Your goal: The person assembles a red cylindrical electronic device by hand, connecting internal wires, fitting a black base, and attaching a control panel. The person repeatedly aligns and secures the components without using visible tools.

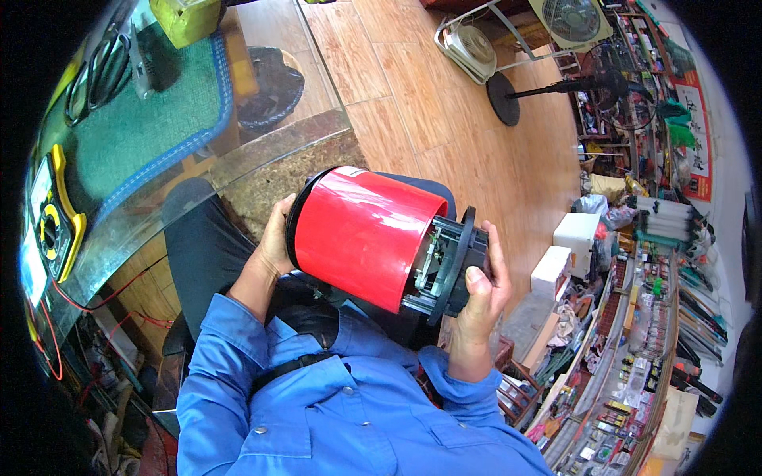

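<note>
Across my lap lies a glossy red cylindrical appliance housing (361,238), tipped on its side with a black rim at its left end. My left hand (278,236) grips that rim; its fingertips are hidden behind the housing. At the right end, a black round end piece (459,270) stands partly out of the open cylinder. Between the two, metal rods and inner parts (429,266) show in the gap. My right hand (482,295) is closed around the end piece, its thumb on the near side and its fingers on the far side.
A glass table (262,159) at the left carries a green mat (159,119), a yellow-and-black multimeter (57,222) and a yellow block-shaped thing (186,20). Red wires (57,349) hang from its edge. A standing fan (548,89) stands far right, near shelves crowded with small parts (619,397).
</note>
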### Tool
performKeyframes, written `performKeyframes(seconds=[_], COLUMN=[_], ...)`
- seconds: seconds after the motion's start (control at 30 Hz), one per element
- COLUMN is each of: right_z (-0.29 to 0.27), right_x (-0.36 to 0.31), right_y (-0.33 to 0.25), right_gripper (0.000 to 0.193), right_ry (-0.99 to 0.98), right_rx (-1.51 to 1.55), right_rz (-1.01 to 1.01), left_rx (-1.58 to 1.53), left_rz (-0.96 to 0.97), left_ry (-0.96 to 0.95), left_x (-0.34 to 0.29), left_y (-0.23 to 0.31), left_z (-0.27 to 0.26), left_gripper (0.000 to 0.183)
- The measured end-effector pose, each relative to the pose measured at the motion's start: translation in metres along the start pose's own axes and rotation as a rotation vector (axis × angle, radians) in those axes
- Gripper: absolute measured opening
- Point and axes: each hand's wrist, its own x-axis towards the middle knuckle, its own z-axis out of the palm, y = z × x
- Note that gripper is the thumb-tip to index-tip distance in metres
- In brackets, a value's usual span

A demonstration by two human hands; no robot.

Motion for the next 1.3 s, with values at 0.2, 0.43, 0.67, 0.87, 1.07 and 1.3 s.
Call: performKeyframes(seconds=[0.2,0.43,0.67,0.87,1.07,1.3], right_z=[-0.002,-0.023,-0.031,-0.015,-0.014,-0.016], right_x=[0.002,0.007,-0.001,-0.005,-0.003,-0.005], right_y=[-0.014,-0.007,0.005,0.006,0.006,0.003], right_gripper=[0.108,0.162,0.158,0.148,0.135,0.135], right_ry=[-0.132,-0.344,-0.344,-0.18,-0.165,-0.172], right_rx=[-0.255,-0.198,-0.103,-0.12,-0.106,-0.114], right_rz=[-0.181,-0.047,-0.065,-0.054,-0.021,0.039], left_rx=[-0.045,-0.057,-0.031,-0.048,-0.057,-0.066], left_rz=[-0.002,-0.007,0.013,-0.025,-0.047,-0.032], left_ry=[0.025,0.039,-0.013,-0.013,-0.012,-0.003], left_x=[0.001,0.0,0.006,0.005,0.005,0.004], left_y=[0.001,0.0,-0.002,0.0,0.0,0.0], left_z=[-0.002,0.002,-0.012,-0.004,-0.008,-0.007], left_gripper=[0.058,0.06,0.059,0.06,0.064,0.067])
